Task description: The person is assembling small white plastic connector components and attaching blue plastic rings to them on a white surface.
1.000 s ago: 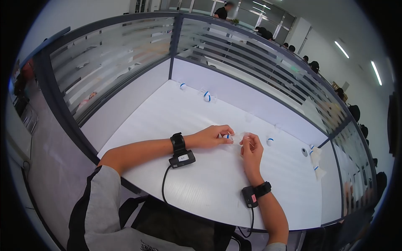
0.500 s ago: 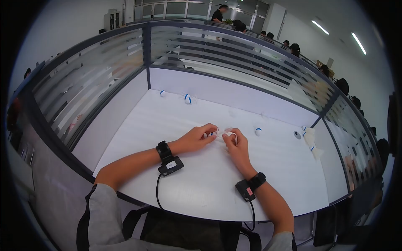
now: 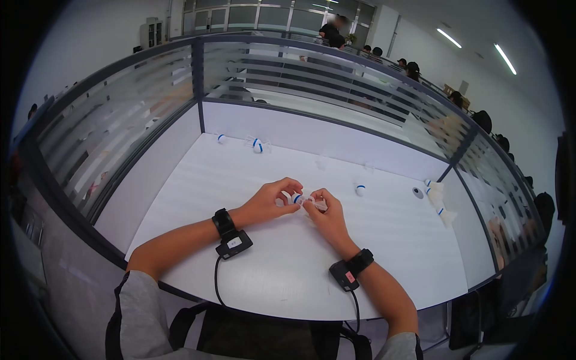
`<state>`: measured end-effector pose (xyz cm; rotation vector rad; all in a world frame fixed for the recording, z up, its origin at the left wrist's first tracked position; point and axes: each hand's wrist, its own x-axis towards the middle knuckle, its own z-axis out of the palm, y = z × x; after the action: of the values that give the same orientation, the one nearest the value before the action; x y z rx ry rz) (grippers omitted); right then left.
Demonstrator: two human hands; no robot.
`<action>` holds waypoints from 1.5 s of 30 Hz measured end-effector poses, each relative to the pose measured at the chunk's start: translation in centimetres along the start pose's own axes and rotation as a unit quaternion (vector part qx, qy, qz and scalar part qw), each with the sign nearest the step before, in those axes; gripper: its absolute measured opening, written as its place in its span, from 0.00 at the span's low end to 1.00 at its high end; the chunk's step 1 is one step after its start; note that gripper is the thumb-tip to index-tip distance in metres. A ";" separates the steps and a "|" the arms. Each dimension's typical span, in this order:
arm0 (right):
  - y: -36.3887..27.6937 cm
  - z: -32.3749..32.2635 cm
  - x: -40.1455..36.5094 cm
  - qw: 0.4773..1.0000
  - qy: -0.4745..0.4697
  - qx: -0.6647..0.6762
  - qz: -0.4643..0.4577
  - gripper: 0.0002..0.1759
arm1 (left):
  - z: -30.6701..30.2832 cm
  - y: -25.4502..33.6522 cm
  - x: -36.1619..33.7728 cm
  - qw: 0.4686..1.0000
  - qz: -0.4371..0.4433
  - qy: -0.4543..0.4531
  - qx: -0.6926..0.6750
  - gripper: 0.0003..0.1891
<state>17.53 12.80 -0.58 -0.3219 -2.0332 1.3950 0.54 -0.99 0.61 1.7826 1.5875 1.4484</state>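
Over the middle of the white table, my left hand point(image 3: 275, 199) holds a small white roll with a blue band point(image 3: 296, 198) between thumb and fingers. Close beside it, my right hand point(image 3: 327, 215) is closed in a pinch on a piece of clear plastic film point(image 3: 319, 205), right at the roll's edge. Fingertips partly hide both pieces. Beyond my right hand, another white blue-banded roll point(image 3: 360, 190) lies on the table.
More blue-banded white rolls point(image 3: 257, 146) lie along the back left. At the right stand a round grey cable hole point(image 3: 417, 192) and white banded packets point(image 3: 441, 201). A partition point(image 3: 324, 129) surrounds the table point(image 3: 264, 264); people point(image 3: 333, 30) are beyond it. Cables hang from my wrist devices.
The view has shifted slightly, moving the table leftward in the picture. The blue-banded roll shows more openly between my left fingers, and my right hand's pinch has turned a little with the film.
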 end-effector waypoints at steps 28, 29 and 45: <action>-0.4 -0.5 -0.1 0.997 -0.050 -0.044 0.035 0.14 | 0.3 0.4 -0.2 0.999 0.005 -0.009 0.049 0.20; -0.4 -0.4 -0.1 0.997 -0.047 -0.044 0.034 0.13 | 0.3 0.3 -0.2 0.998 0.017 0.001 0.056 0.20; 0.3 -0.1 0.4 0.993 0.058 0.074 0.068 0.10 | 0.3 0.4 -0.3 0.997 0.034 0.007 0.071 0.20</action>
<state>17.29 13.21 -0.69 -0.4740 -1.8314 1.5620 1.00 -1.28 0.68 1.9268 1.6895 1.4118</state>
